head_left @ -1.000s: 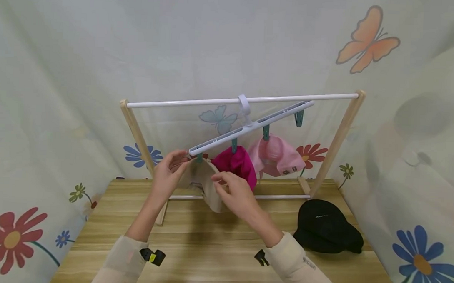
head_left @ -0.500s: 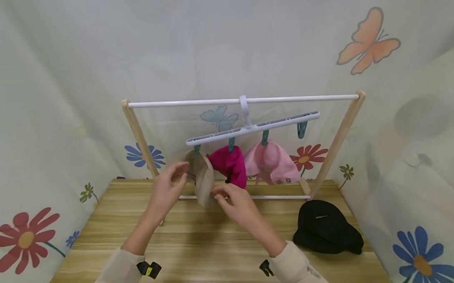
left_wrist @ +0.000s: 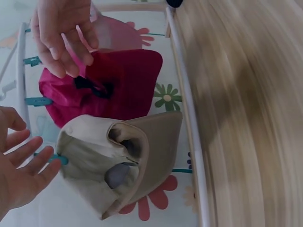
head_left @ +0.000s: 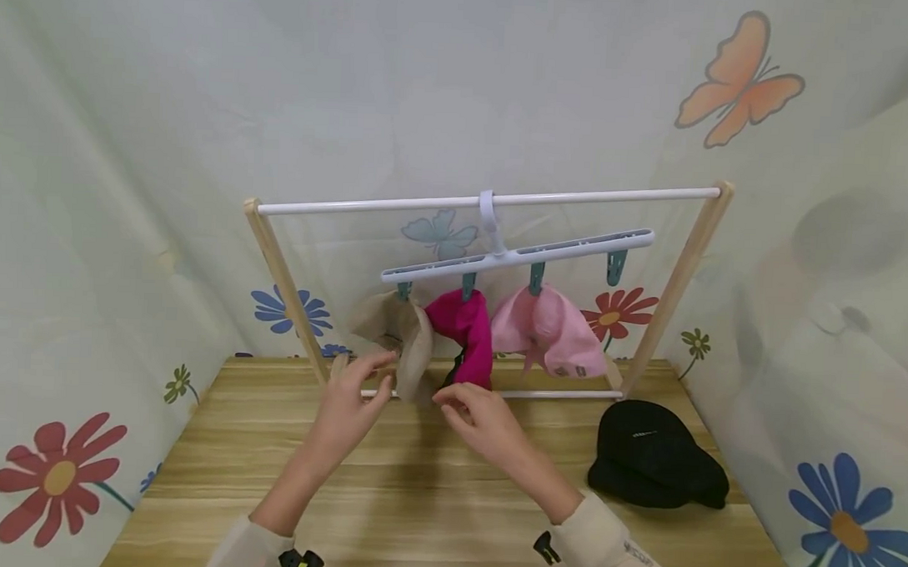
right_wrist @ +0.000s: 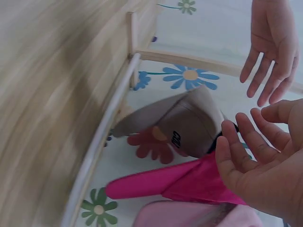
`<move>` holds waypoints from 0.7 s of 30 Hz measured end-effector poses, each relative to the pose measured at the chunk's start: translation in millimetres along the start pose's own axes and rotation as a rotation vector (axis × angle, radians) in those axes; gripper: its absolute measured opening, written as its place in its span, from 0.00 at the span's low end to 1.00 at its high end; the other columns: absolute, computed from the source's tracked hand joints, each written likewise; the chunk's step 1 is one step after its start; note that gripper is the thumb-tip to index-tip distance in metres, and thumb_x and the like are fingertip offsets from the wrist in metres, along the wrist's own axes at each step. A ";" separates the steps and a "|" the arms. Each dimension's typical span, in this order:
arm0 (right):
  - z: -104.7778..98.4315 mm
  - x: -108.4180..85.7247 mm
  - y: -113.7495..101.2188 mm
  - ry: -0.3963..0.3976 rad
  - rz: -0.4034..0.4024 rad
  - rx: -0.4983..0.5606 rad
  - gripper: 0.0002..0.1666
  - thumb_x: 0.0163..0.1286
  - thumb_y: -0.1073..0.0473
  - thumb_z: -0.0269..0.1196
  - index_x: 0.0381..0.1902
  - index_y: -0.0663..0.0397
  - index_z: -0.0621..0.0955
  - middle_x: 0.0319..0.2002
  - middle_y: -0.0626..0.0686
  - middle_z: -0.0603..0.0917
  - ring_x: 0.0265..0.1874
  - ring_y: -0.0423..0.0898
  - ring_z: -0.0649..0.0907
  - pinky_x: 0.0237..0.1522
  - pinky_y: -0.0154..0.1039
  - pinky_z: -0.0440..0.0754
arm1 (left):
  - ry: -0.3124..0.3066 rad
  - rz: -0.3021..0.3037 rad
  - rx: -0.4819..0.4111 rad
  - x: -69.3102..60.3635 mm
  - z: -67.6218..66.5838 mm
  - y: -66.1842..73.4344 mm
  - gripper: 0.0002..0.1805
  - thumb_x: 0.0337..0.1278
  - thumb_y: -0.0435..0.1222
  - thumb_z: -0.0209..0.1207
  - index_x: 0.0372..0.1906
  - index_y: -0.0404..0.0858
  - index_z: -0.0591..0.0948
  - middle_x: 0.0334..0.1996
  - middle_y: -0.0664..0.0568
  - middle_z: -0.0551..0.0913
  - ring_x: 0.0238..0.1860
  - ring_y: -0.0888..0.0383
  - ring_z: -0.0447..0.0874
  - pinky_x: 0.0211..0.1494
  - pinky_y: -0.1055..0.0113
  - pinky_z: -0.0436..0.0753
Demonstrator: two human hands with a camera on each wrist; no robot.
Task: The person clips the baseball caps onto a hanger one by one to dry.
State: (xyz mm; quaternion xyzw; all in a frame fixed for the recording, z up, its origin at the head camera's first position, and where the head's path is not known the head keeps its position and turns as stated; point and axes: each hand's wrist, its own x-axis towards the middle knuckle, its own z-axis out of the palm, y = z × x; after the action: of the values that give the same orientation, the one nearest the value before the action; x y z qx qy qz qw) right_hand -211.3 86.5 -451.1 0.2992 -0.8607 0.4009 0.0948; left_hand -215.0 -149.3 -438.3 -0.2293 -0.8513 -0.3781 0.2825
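My left hand (head_left: 348, 405) is just below and left of a beige cap (head_left: 414, 349), its fingers loosely bent around nothing. My right hand (head_left: 487, 422) hovers below a magenta cap (head_left: 468, 317), also holding nothing. Both wrist views show gaps between the hands and the caps. A green clip (left_wrist: 57, 159) grips the back of the beige cap, whose hollow inside faces the left wrist camera. Beside it hang the magenta cap and a light pink cap (head_left: 550, 329), each from its own clip on a white hanger (head_left: 515, 256). The hanger slopes down to the left.
The hanger hooks over the white top bar (head_left: 367, 205) of a rack with wooden legs (head_left: 675, 291). A vacant green clip (head_left: 615, 267) dangles at the hanger's right end. On the wooden table (head_left: 416, 499) lies a black cap (head_left: 654, 457), at the right.
Both hands have come away from the beige cap and dropped slightly. The hanger's left end has risen, its right end has sunk, and the caps have swung with it.
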 end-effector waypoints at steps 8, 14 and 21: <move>7.0 -11.7 14.7 -0.071 -0.035 -0.005 0.10 0.74 0.65 0.62 0.50 0.60 0.85 0.45 0.52 0.87 0.40 0.46 0.87 0.43 0.37 0.86 | -0.049 -0.016 0.000 -17.7 14.5 -2.1 0.18 0.60 0.24 0.65 0.56 0.36 0.84 0.53 0.46 0.86 0.55 0.50 0.85 0.52 0.56 0.86; 11.7 -19.5 24.8 -0.083 -0.043 0.000 0.09 0.73 0.66 0.62 0.48 0.60 0.85 0.43 0.53 0.87 0.39 0.46 0.87 0.41 0.36 0.86 | -0.043 0.027 -0.007 -25.3 27.5 -3.7 0.17 0.58 0.23 0.65 0.53 0.33 0.84 0.50 0.45 0.87 0.51 0.50 0.86 0.51 0.54 0.86; 19.3 -26.4 37.2 -0.088 -0.050 -0.015 0.10 0.71 0.69 0.63 0.48 0.57 0.86 0.43 0.53 0.88 0.40 0.45 0.87 0.41 0.34 0.86 | -0.061 0.015 -0.064 -32.9 44.1 -4.2 0.16 0.58 0.22 0.65 0.52 0.33 0.84 0.49 0.46 0.87 0.51 0.50 0.86 0.51 0.55 0.87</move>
State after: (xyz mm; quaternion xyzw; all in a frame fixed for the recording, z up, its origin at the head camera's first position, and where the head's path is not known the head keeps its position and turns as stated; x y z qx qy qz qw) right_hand -210.6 102.3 -498.1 0.3374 -0.8591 0.3785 0.0692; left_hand -206.9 -123.6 -486.4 -0.2559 -0.8452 -0.3961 0.2517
